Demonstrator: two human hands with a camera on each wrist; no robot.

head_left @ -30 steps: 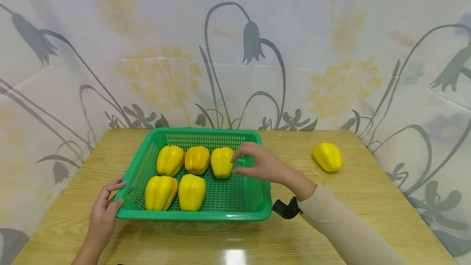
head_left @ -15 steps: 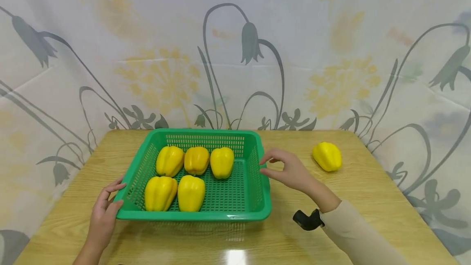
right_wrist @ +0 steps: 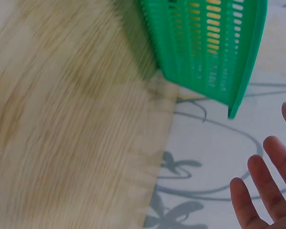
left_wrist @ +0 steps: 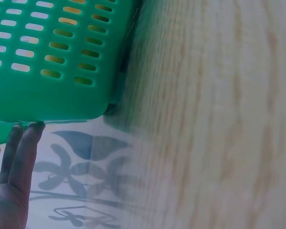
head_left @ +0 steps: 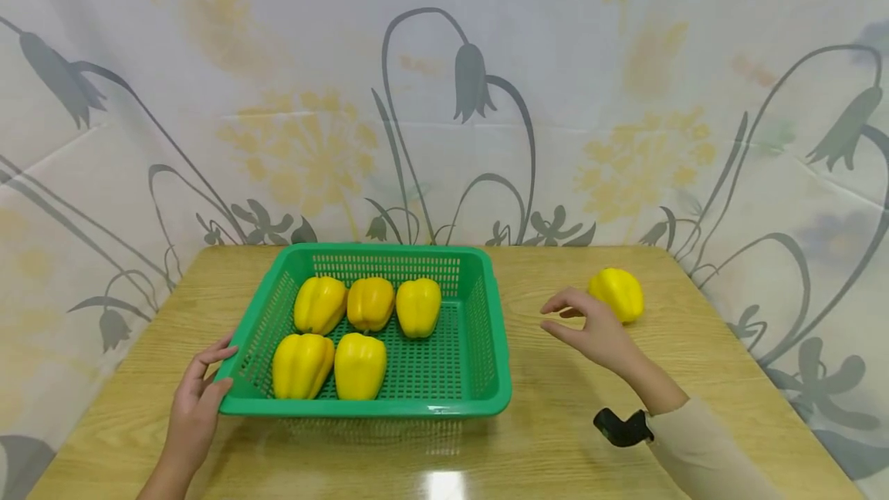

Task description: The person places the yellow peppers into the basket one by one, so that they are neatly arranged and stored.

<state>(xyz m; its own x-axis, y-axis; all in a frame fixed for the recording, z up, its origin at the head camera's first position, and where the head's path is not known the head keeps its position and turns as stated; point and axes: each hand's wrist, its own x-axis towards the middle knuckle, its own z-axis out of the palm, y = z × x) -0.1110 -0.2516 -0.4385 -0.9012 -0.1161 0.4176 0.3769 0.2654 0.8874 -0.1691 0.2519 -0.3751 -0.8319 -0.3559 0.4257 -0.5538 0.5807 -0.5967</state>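
A green plastic basket [head_left: 364, 407] stands on the wooden table with several yellow bell peppers in it; one of these peppers [head_left: 419, 307] sits nearest the basket's right side. My left hand [head_left: 194, 401] rests at the basket's left rim, fingertips and thumb tip touching it, the fingers fairly straight in the left wrist view. Between the basket and a lone bell pepper [head_left: 620, 293] on the table, my right hand [head_left: 590, 330] is in the air, holding nothing, thumb and fingers apart. In the head view it slightly overlaps that lone pepper's lower left edge.
The wooden table [head_left: 549, 438] runs back to a flower-patterned cloth [head_left: 444, 137] hanging behind it. A black camera mount [head_left: 623, 428] sticks out from the right wrist beside a beige sleeve [head_left: 701, 446].
My right hand has moved right, from over the basket beside a pepper, out past the right rim, toward the lone pepper. The left hand and the basket have stayed in place.
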